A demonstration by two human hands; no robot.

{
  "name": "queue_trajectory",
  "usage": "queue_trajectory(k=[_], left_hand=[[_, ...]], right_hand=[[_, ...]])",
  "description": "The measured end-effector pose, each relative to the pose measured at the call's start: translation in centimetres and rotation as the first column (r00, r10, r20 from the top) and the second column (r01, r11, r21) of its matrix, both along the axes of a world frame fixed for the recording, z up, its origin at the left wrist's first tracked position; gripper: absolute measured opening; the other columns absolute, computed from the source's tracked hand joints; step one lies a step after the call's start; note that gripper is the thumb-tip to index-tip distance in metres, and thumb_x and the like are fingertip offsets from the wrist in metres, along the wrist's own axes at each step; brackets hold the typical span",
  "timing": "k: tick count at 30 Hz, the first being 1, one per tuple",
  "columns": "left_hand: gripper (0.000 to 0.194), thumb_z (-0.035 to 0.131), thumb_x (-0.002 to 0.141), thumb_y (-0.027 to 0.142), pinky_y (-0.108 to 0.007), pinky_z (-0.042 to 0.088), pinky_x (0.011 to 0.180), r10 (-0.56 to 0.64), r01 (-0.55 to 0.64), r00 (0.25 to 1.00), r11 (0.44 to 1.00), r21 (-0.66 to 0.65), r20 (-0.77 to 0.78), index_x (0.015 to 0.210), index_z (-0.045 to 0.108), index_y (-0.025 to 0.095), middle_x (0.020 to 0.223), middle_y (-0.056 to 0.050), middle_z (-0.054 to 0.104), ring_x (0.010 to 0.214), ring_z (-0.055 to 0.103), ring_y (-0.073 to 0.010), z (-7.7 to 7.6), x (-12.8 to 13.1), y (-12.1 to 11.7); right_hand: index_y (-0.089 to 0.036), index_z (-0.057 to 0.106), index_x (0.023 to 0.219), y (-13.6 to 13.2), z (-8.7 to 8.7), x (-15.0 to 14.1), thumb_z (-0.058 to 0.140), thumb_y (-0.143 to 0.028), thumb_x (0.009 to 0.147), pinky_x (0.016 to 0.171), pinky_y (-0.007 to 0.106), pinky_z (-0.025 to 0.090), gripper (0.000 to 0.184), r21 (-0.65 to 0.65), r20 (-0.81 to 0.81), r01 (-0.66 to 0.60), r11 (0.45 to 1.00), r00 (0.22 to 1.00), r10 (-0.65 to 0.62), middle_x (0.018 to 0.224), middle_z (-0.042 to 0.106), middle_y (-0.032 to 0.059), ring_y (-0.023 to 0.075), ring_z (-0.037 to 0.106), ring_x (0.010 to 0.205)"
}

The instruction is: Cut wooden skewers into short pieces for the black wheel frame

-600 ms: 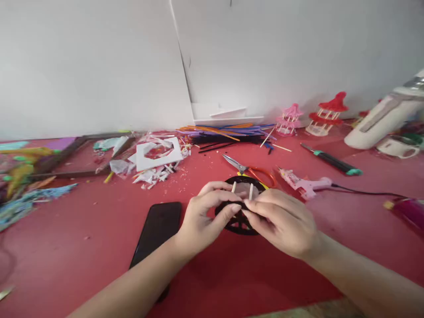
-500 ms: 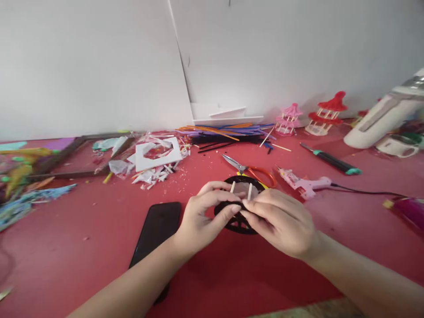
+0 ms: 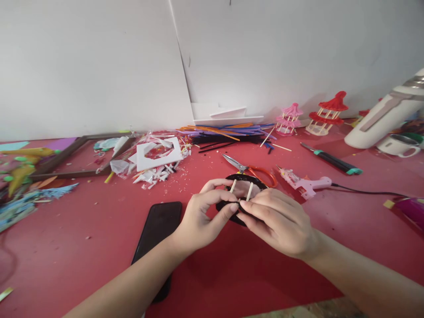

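Left hand: closed in a pinch [image 3: 205, 214] on the black round piece [image 3: 244, 177]
Right hand: pinched [image 3: 283, 221] on its near edge
Black round piece: held between both hands — pale sticks [image 3: 249, 191] upright or slightly tilted on it
Phone: laid [image 3: 162, 225] beside the left forearm
Brown frame: scraps [image 3: 107, 144] enclosed [image 3: 76, 174]
White mug: set [image 3: 395, 145] by the flask [image 3: 380, 119] — contents cannot be told
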State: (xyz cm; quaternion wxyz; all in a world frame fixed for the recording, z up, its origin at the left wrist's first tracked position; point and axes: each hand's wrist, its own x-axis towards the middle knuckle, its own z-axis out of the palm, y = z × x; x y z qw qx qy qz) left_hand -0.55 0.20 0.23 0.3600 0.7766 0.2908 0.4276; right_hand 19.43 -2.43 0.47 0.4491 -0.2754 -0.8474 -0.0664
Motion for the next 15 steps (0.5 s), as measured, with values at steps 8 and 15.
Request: queue_trajectory(k=[8, 15], left_hand=[[0.011, 0.060, 0.088, 0.021, -0.035, 0.045, 0.098, 0.097, -0.089, 0.991, 0.992, -0.093, 0.090, 0.093, 0.069, 0.020, 0.104, -0.010, 0.066, 0.117, 0.053, -0.0221, -0.47, -0.06, 0.14], [0.023, 0.066, 0.084, 0.021, -0.035, 0.043, 0.101, 0.018, -0.011, 0.993, 0.998, -0.061, 0.118, 0.107, 0.066, 0.024, 0.107, -0.007, 0.067, 0.117, 0.053, -0.0210, -0.56, -0.12, -0.04]], right_hand=[[-0.009, 0.060, 0.107, 0.24, 0.27, 0.41, 0.069, -0.009, 0.075, 0.083, 0.041, 0.051, 0.034, 0.007, -0.002, 0.034, 0.999, 0.999, -0.034, 0.087, 0.069, 0.0091, 0.0192, 0.064, 0.085], [-0.010, 0.061, 0.101, -0.06, 0.37, 0.20, 0.067, -0.003, 0.075, 0.081, 0.039, 0.053, 0.028, -0.013, -0.052, 0.008, 1.000, 0.999, -0.009, 0.081, 0.069, 0.0081, 0.0174, 0.065, 0.080]])
